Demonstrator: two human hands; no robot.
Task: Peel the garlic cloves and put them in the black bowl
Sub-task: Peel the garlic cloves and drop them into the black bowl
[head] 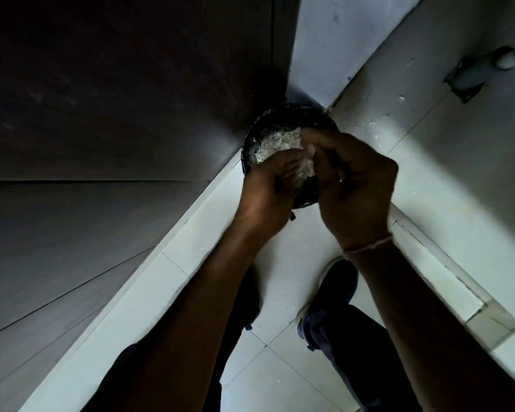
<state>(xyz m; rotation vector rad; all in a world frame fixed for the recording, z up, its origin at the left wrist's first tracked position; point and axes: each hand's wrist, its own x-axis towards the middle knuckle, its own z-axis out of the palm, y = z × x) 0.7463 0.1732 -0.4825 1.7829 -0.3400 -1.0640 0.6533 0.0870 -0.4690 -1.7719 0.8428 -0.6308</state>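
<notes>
A round black container (283, 114) lined with a black bag stands on the floor in a corner, filled with pale garlic skins (272, 144). Both my hands hover right over it. My left hand (266, 188) has its fingers curled, fingertips pointing toward the right hand. My right hand (351, 179) is also curled, thumb and fingers drawn together where the two hands meet. No garlic clove shows between the fingers; whatever they hold is hidden and blurred.
A dark wooden panel (116, 114) rises on the left and a pale wall (324, 55) behind the container. Bits of skin (378, 120) lie scattered on the light tiled floor (280, 352). My dark shoe (333, 295) stands below the hands. A grey door stopper (488, 63) is at the upper right.
</notes>
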